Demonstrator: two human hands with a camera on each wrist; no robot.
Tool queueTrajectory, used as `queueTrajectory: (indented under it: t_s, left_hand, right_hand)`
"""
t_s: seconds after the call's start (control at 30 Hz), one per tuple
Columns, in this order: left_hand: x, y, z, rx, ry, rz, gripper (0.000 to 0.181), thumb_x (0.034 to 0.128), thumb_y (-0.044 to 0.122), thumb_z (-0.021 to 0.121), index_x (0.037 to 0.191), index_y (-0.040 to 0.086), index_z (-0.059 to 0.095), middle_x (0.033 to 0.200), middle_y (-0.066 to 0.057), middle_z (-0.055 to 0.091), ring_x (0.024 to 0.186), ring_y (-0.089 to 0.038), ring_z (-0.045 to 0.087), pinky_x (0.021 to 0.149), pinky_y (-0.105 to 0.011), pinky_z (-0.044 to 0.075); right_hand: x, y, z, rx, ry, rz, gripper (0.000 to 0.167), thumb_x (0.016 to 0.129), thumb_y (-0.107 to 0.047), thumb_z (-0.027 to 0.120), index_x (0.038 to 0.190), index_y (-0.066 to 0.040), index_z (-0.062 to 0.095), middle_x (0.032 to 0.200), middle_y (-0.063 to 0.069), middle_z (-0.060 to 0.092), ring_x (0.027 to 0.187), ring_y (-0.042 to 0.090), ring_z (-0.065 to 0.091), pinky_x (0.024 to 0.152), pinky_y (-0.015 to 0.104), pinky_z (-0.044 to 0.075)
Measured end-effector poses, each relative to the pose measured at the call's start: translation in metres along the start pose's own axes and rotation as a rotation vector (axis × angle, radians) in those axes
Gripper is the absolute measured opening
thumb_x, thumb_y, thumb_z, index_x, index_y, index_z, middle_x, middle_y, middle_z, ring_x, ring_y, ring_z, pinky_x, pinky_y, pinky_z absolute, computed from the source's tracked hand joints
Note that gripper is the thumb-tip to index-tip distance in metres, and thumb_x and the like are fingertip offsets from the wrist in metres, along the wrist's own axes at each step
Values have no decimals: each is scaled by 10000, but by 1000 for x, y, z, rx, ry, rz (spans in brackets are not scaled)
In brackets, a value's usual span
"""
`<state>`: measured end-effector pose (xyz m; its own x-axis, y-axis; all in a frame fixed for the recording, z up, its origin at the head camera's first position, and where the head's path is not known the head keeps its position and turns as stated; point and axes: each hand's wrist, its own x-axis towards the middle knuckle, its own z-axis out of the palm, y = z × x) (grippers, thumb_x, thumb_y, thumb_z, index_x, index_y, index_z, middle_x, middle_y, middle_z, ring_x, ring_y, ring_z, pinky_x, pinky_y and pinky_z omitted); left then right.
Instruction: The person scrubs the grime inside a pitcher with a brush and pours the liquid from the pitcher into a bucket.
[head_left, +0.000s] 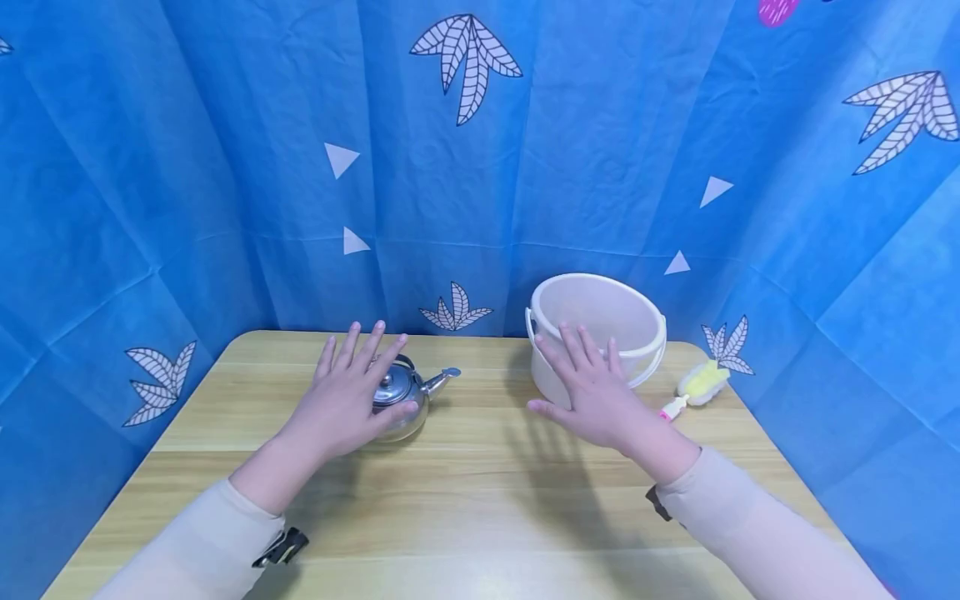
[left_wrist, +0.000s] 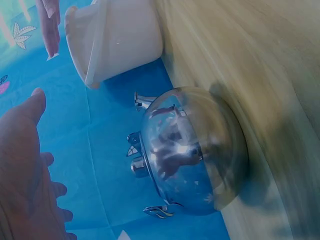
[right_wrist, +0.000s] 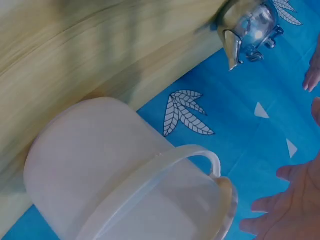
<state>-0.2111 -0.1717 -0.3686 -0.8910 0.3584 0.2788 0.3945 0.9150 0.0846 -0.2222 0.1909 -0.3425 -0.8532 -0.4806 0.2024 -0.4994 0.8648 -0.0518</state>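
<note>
With fingers spread, my left hand [head_left: 348,408] hovers above a shiny metal teapot [head_left: 405,421] and hides part of it in the head view. The left wrist view shows the teapot [left_wrist: 195,150] apart from the left hand [left_wrist: 22,175], its lid on. My right hand [head_left: 600,400], fingers also spread, is in front of a white bucket [head_left: 600,287] with a handle. In the right wrist view a gap separates the right hand [right_wrist: 290,205] from the bucket [right_wrist: 100,165]. Neither hand holds anything.
A brush [head_left: 702,383] with a yellow and white head lies at the table's right edge, its pink-ended handle partly behind the right arm. Blue patterned curtains [head_left: 450,183] surround the wooden table [head_left: 465,500] at the back and sides.
</note>
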Motion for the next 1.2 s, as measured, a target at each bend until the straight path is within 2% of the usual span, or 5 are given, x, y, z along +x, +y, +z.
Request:
queueTrajectory:
  t_s: [0.23,0.43,0.83,1.1,1.2]
  left_hand:
    - [-3,-2,3,-20,-3,-4,915,914,730,477,1621,252,147,1675,-139,64,1515,-412,-53,1184,-621,-67]
    - [-6,-3,6,-26,-8,-1,911,914,669,555,1620,250,159,1672,-147,79,1513,-432,-21,1184,-643,-14]
    - [-12,-8,14,-30,-7,1,896,917,720,486,1607,206,233,1665,-162,122,1510,-451,20,1180,-657,18]
    - [-16,-9,19,-55,-4,-14,895,925,646,561,1609,184,216,1664,-166,112,1510,-443,19,1185,-643,8]
    - [-18,-10,21,-58,-5,-21,906,927,641,564,1608,158,212,1664,-160,99,1510,-439,17,1186,-640,12]
  right_hand:
    - [0,-4,3,-15,2,-22,889,928,-678,517,1614,-209,199,1666,182,50,1512,440,34,1156,700,21]
    - [0,-8,7,13,14,-43,891,930,-642,551,1615,-199,193,1669,174,58,1518,414,2,1177,658,8]
    - [0,-13,15,26,12,-69,893,935,-646,540,1616,-190,185,1669,167,19,1522,399,-16,1196,619,22]
    - [2,-17,23,34,5,-82,886,936,-661,522,1615,-202,185,1667,146,-43,1522,395,-33,1200,603,13]
    - [3,-19,26,31,-2,-82,881,936,-673,506,1617,-222,175,1669,155,-17,1520,402,-29,1205,591,23]
